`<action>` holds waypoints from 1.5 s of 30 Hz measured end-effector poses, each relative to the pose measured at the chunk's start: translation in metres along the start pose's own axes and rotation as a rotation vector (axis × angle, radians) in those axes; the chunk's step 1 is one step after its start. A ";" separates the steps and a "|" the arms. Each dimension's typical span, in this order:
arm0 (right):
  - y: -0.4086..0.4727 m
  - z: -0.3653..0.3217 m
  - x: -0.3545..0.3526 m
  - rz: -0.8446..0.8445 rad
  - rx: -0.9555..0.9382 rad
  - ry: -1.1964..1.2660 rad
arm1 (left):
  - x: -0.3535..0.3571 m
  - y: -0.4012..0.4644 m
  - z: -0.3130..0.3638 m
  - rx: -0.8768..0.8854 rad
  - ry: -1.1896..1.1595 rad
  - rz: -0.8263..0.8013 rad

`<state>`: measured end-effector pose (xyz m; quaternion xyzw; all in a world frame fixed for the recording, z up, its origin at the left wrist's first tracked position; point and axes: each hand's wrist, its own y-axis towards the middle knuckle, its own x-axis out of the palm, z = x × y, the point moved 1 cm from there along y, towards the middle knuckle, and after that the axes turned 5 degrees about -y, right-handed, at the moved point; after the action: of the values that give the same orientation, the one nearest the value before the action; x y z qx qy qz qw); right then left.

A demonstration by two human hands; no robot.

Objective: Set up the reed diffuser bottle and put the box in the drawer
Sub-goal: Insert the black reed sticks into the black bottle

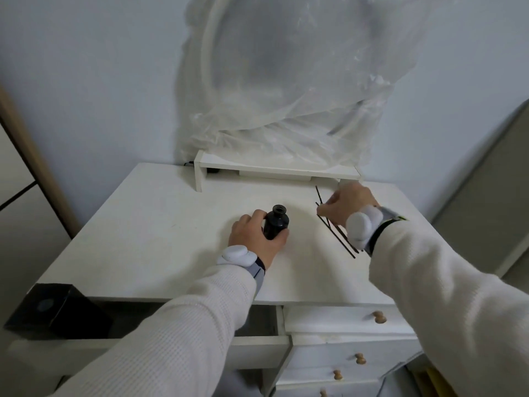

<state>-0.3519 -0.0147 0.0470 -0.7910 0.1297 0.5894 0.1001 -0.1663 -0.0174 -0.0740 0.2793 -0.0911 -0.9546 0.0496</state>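
A small black diffuser bottle [276, 222] stands upright on the white dresser top [160, 242], its mouth uncapped. My left hand [254, 239] wraps around its lower body from the left and front. To the right, several thin dark reeds [339, 239] lie on the top, and my right hand [347, 206] pinches them near their far end. A black box [54, 309] sits at the left end of the pulled-out upper-left drawer [257, 343]. My arms hide part of the drawer.
A low white shelf riser [274, 169] stands at the back of the top, with a plastic-wrapped round mirror [286, 81] on it against the wall. Small closed drawers with wooden knobs [379, 317] are at the lower right.
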 end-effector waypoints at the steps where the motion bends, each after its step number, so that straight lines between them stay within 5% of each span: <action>1: -0.004 -0.008 -0.007 0.018 -0.051 0.211 | 0.000 0.000 0.001 -0.002 0.000 -0.002; 4: -0.019 -0.034 -0.016 0.009 -0.181 0.664 | 0.000 0.001 0.002 0.005 0.022 0.014; 8: -0.021 -0.053 0.006 0.012 -0.226 0.709 | 0.000 0.000 0.001 0.011 0.025 0.042; 14: -0.007 -0.043 0.036 0.142 -0.255 0.525 | 0.002 0.001 -0.002 0.008 -0.016 0.029; 22: -0.004 -0.038 0.031 -0.039 -0.298 0.322 | 0.001 0.000 -0.001 -0.007 -0.028 0.018; 26: 0.009 -0.015 0.004 -0.027 -0.162 0.356 | 0.001 -0.002 -0.001 0.013 -0.030 0.050; 30: 0.024 0.020 -0.004 -0.107 0.051 -0.097 | 0.003 -0.002 -0.003 0.002 -0.041 0.052; 34: 0.028 0.030 0.022 -0.160 0.109 -0.235 | 0.002 -0.002 -0.003 -0.003 -0.047 0.048; 45: 0.034 0.030 0.033 -0.173 0.217 -0.279 | 0.001 -0.002 -0.002 -0.007 -0.036 0.036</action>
<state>-0.3816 -0.0403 0.0070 -0.6944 0.1090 0.6652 0.2519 -0.1656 -0.0159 -0.0766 0.2601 -0.0937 -0.9587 0.0663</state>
